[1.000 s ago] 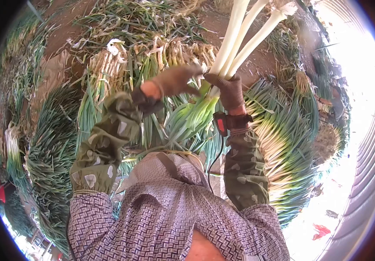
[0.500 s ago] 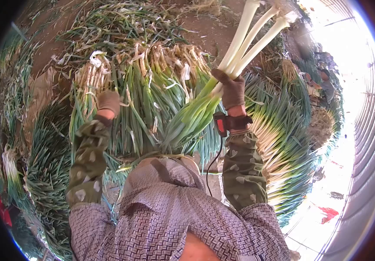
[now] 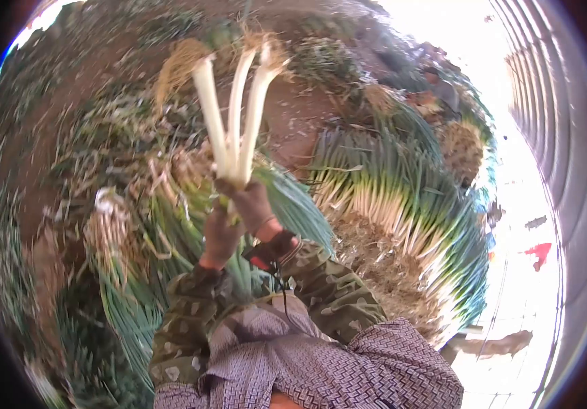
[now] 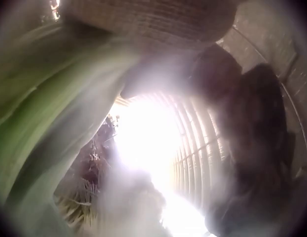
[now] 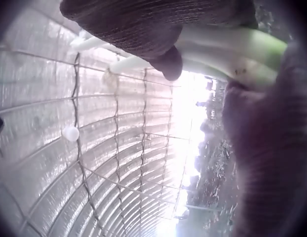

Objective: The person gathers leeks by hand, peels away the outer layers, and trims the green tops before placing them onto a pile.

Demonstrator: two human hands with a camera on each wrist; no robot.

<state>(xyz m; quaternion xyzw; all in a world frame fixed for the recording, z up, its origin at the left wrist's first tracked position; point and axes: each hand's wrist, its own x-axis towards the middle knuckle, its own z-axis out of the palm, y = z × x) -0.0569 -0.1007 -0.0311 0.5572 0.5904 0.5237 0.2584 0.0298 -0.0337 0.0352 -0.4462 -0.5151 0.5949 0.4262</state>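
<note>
Three large green onions stand roots up before me, their white shafts spread apart toward the hairy roots. My gloved right hand grips them where the shafts come together. Just below it, my gloved left hand holds the bundle's green part, close against the right hand. In the right wrist view, gloved fingers curl around the pale shafts. Broad green leaves fill the left side of the left wrist view, under a glove. The leaf ends are mostly hidden by the hands and sleeves.
A row of green onions lies at the right. Another pile, with a tied bundle, lies at the left under the hands. Loose leaves litter the soil beyond. A ribbed translucent wall curves along the right.
The left hand went from the right hand to the pile at the left, then came back to the held onions. The right hand has brought the onions left, and the head view has turned right.
</note>
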